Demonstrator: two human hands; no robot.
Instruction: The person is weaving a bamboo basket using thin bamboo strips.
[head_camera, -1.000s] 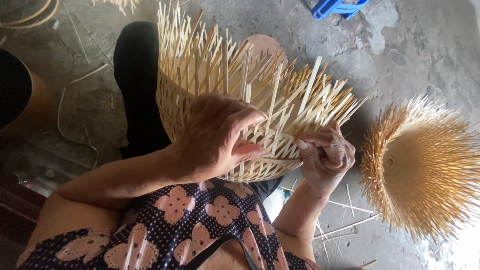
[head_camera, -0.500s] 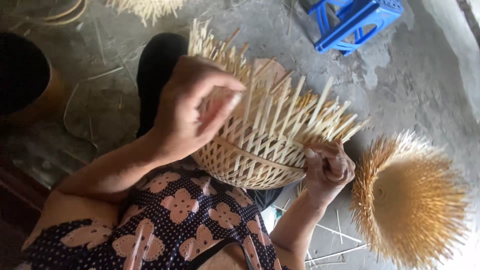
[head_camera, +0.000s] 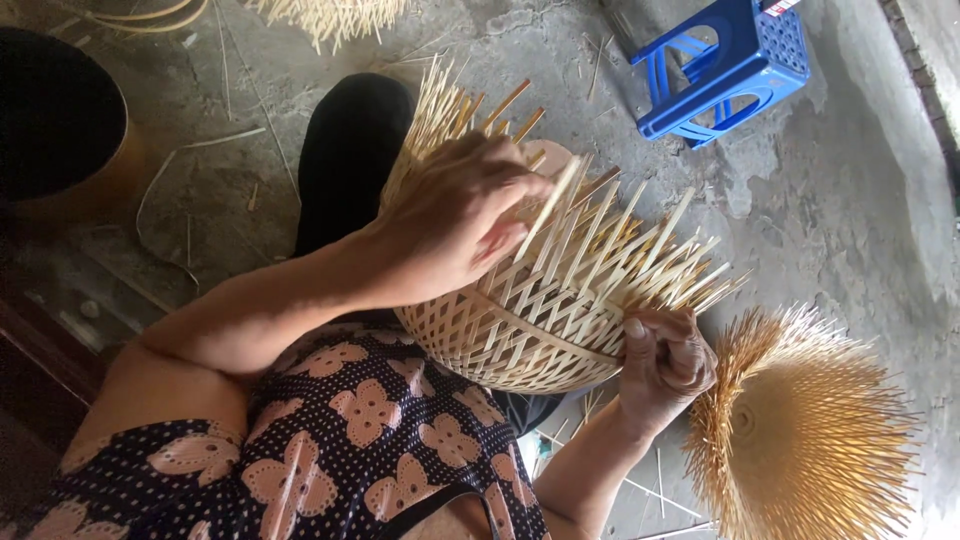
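From the head camera, looking down, a half-woven bamboo basket (head_camera: 540, 300) rests on the person's lap, tipped on its side. Its woven bottom part is a tight crisscross of pale strips. Many loose strip ends stick up and out from its rim like a fan.

The left hand (head_camera: 465, 215) is on top of the basket, among the loose ends. Its fingers (head_camera: 520, 235) are pinched together on one bamboo strip (head_camera: 550, 205), which slants up from the basket. The arm comes in from the lower left, across a dark dress with pink flowers (head_camera: 330, 440).

The right hand (head_camera: 665, 360) is at the lower right side of the basket, touching its rim. Its fingers are curled shut around the ends of a few strips there. The thumb lies on top of them.

Just to the right of the basket, on the grey concrete floor (head_camera: 860, 210), lies a second bamboo piece (head_camera: 800, 420). It is round, with thin sticks poking out all around like a sun. It is near the right hand but not touching it.

Above the basket, well apart from it, a blue plastic stool (head_camera: 730, 65) lies tipped over. Far to the left of the basket stands a dark round pot (head_camera: 60, 130). A black trouser leg (head_camera: 345, 160) shows behind the basket. Thin bamboo scraps lie on the floor around it.
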